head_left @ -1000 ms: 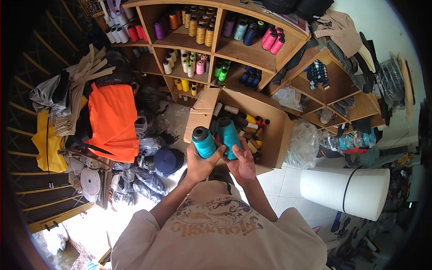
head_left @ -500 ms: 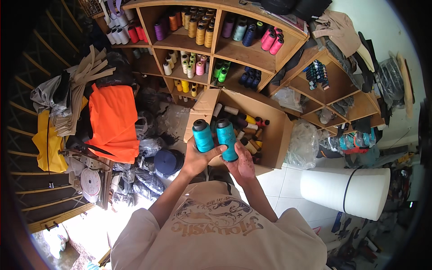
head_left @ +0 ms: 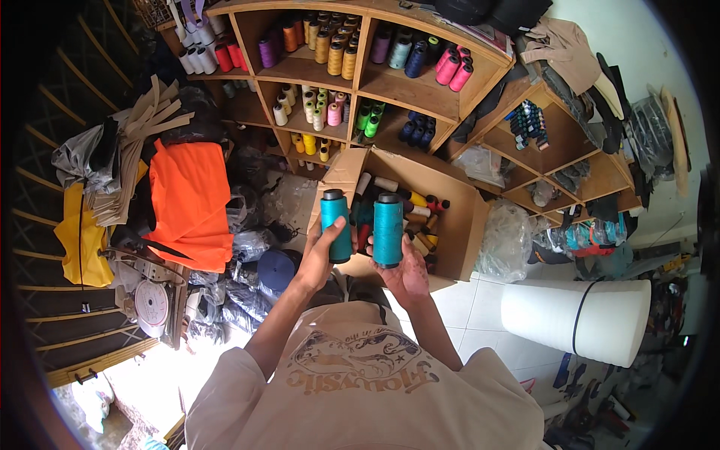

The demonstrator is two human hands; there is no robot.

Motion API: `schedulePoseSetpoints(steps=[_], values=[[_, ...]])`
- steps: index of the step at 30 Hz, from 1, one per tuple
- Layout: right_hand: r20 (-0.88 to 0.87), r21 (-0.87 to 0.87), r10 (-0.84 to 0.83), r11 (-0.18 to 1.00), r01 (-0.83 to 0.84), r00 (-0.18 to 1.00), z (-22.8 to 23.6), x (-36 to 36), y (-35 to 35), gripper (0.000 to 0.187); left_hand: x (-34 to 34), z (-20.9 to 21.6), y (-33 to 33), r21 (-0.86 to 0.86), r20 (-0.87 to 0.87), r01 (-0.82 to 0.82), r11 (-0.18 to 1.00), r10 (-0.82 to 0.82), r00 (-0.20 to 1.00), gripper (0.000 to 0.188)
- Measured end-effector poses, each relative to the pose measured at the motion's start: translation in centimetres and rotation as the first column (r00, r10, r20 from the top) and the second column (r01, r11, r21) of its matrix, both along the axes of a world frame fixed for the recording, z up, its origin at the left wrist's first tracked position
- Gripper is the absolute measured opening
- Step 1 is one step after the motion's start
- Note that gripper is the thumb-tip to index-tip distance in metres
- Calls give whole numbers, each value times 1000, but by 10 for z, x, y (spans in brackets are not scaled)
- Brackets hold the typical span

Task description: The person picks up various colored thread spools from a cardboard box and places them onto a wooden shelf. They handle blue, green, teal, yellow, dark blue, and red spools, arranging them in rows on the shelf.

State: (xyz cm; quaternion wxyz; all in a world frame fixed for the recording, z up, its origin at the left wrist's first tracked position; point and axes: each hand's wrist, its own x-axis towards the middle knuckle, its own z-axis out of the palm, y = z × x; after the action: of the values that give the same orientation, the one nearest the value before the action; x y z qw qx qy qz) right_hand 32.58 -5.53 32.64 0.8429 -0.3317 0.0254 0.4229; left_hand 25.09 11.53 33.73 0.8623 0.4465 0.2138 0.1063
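Observation:
My left hand (head_left: 318, 256) is closed around a teal thread spool (head_left: 337, 225), its thumb lying across the thread and the dark top pointing away from me. In my right hand (head_left: 406, 271) sits a second teal thread spool (head_left: 388, 231), upright, gripped near its lower end. The two spools are side by side with a gap between them. Both are held over the near side of an open cardboard box (head_left: 461, 217), where several spools in cream, yellow, red and brown lie jumbled. The hands hide part of the box's near edge.
Behind the box stands a wooden shelf (head_left: 409, 86) with thread spools sorted by colour. Orange fabric (head_left: 189, 202) hangs at left, near a dark blue round thing (head_left: 277, 270). A white foam roll (head_left: 577, 319) lies on the tiled floor at right, near clear plastic bags (head_left: 504, 240).
My hands have drawn apart, so the two spools now stand separated. The left spool has turned more upright, and the right one has shifted slightly to the right.

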Motion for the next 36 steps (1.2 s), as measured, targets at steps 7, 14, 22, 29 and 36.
schedulePoseSetpoints(steps=[7, 14, 22, 29, 36], values=[[270, -12, 104, 994, -105, 957, 15, -4, 7, 53, -6, 5, -11, -32, 121, -20, 999, 24, 992, 47], [185, -15, 87, 996, -86, 979, 7, -15, 9, 45, -15, 10, -13, 23, 45, 17, 1000, -18, 999, 45], [357, -234, 135, 971, -51, 924, 5, -6, -1, 45, -23, 25, -13, 347, 41, 24, 937, -40, 998, 43], [553, -278, 237, 956, -91, 798, 24, 21, -6, 52, -23, 25, -5, 466, 27, 86, 880, -111, 993, 53], [789, -471, 462, 878, -85, 405, 40, 48, -2, 50, -16, 36, -5, 609, -111, 173, 774, -132, 985, 60]])
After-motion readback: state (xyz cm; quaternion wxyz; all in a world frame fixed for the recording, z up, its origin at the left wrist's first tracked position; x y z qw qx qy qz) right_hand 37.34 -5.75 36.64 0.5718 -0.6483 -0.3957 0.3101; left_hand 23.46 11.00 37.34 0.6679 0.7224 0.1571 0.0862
